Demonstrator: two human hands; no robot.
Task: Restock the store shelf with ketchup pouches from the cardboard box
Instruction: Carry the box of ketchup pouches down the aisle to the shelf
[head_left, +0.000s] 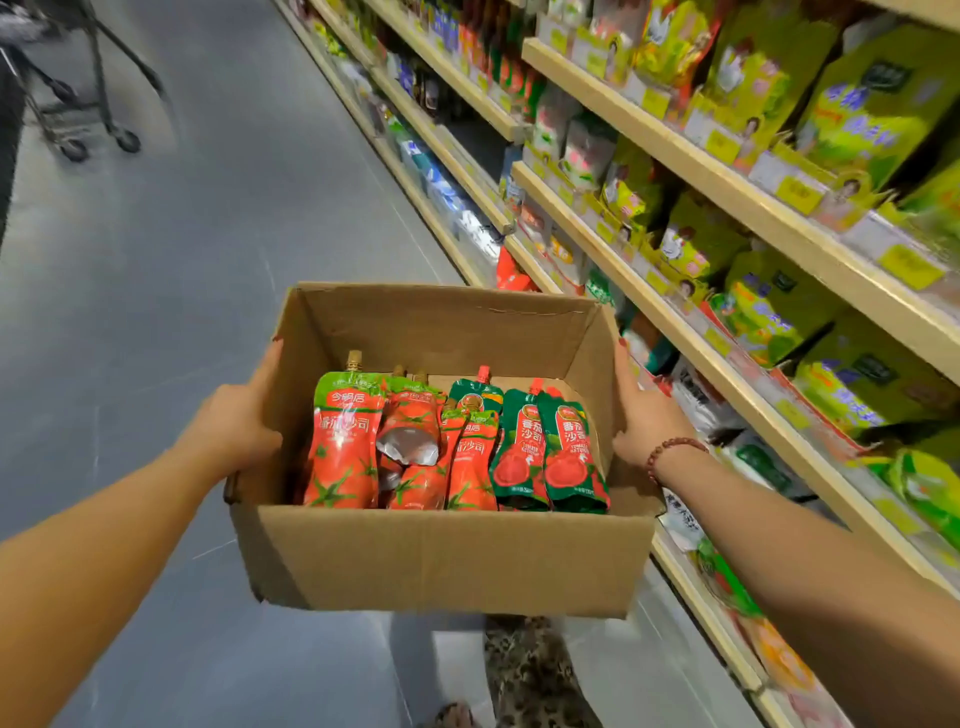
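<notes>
Fingers (270, 364) on cardboard box (447, 561), aisle-side.

- Both forearms are bare, with no sleeve in view.
- The left hand (236, 421) wears no ring or band.
- The right hand (647, 415) has a bracelet (670, 453) of small dark red beads around the wrist.
- A thumbnail on the right hand is painted red.
- Below, clothing with a leopard pattern (530, 670) shows.

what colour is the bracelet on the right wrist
Dark red beads, seen in the head view.
</notes>
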